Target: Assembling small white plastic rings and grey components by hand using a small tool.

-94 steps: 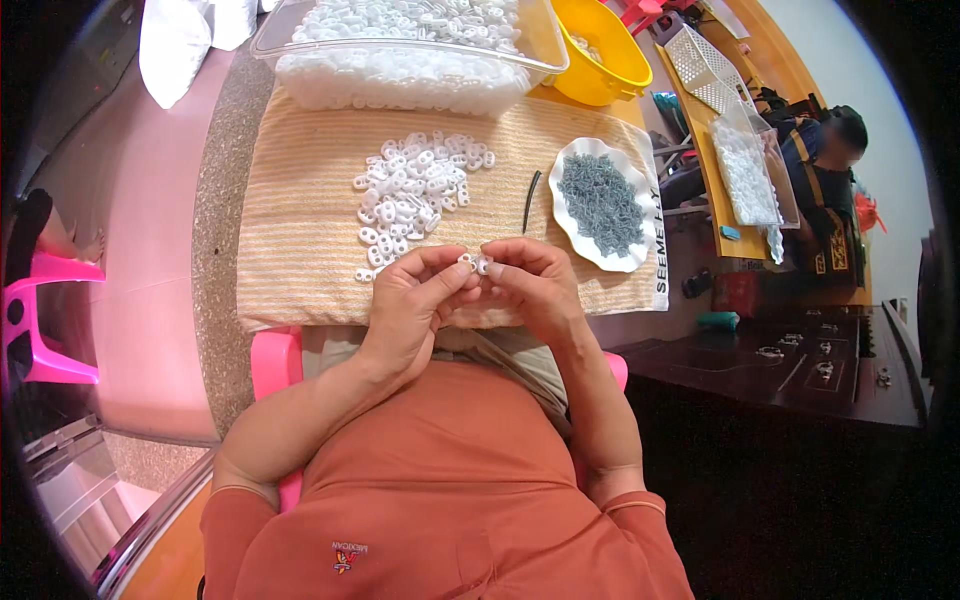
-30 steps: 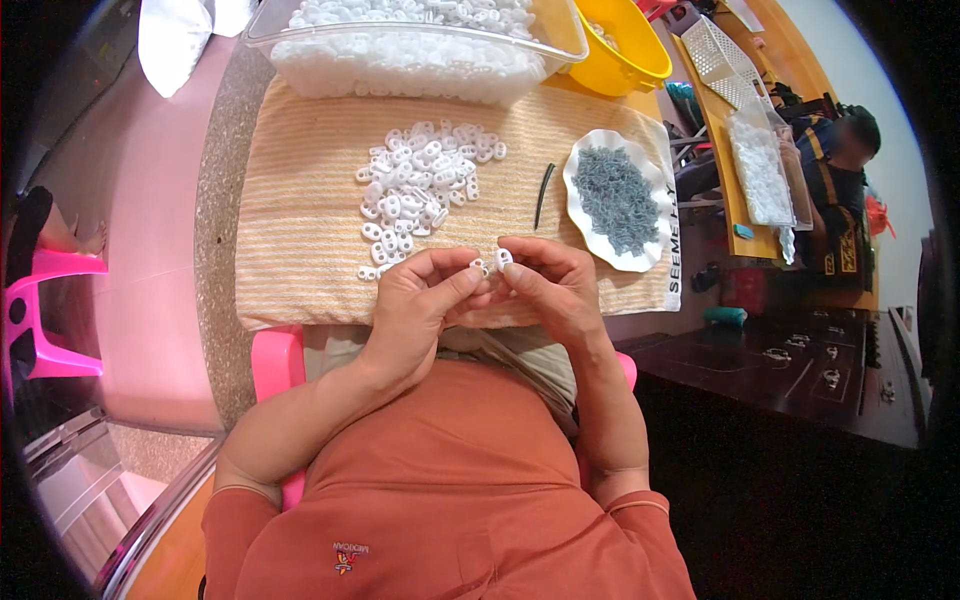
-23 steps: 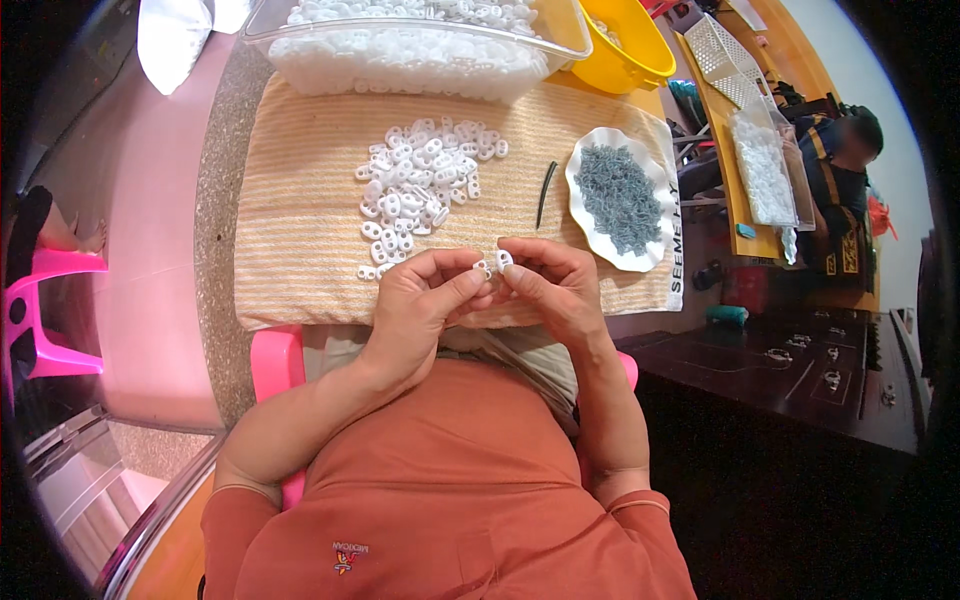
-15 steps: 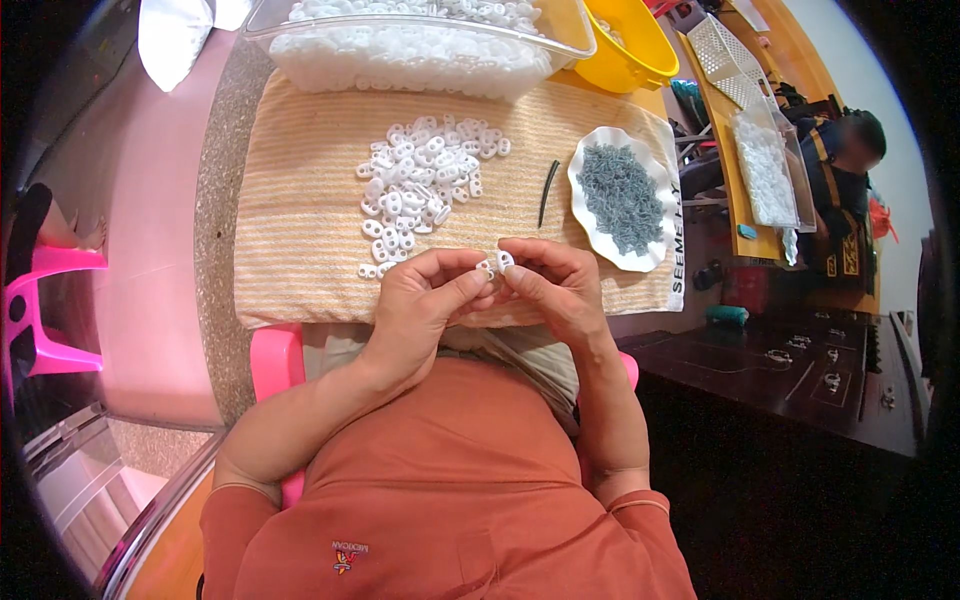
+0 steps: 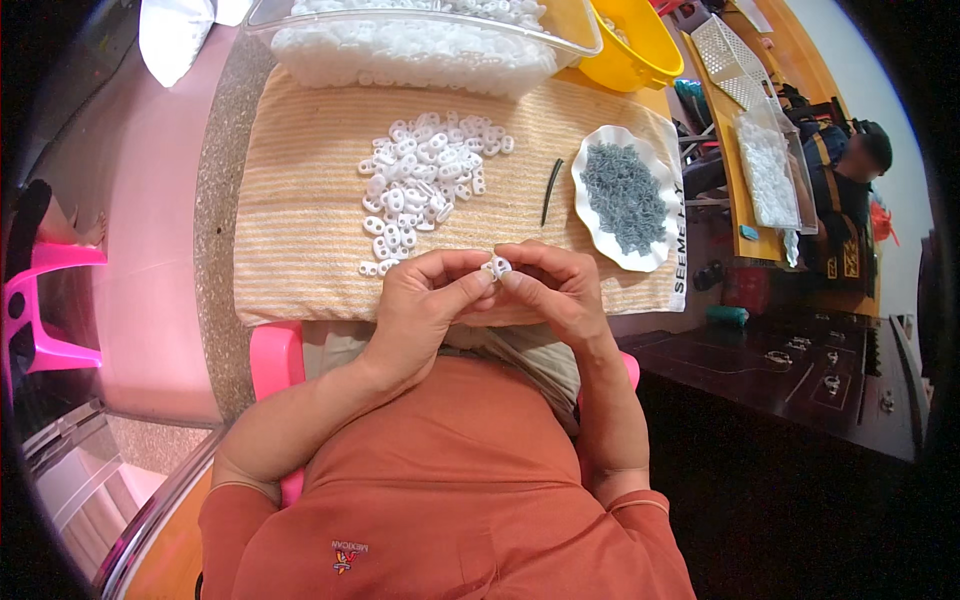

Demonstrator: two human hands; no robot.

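Fingertip to fingertip, my left hand (image 5: 428, 298) and my right hand (image 5: 556, 290) meet above the near edge of the cloth. Both pinch small white two-hole plastic pieces (image 5: 498, 266) that are pressed together; the fingers cover much of them. Just beyond my left hand lies a loose pile of the same white two-hole pieces (image 5: 420, 180). Beyond my right hand is a white scalloped plate (image 5: 592, 238) heaped with small grey pieces (image 5: 625, 198). A thin dark stick (image 5: 551, 192) rests on the cloth left of the plate.
A striped tan cloth (image 5: 300, 200) covers the work surface. At its far side stand a clear bin (image 5: 420, 55) full of white pieces and a yellow basin (image 5: 645, 60). On the right, a person (image 5: 850, 170) sits by another table holding a white-filled tray (image 5: 768, 170).
Half a second ago the white pieces in my two hands sat slightly apart; now they touch. My right fingertips have shifted a little to the left.
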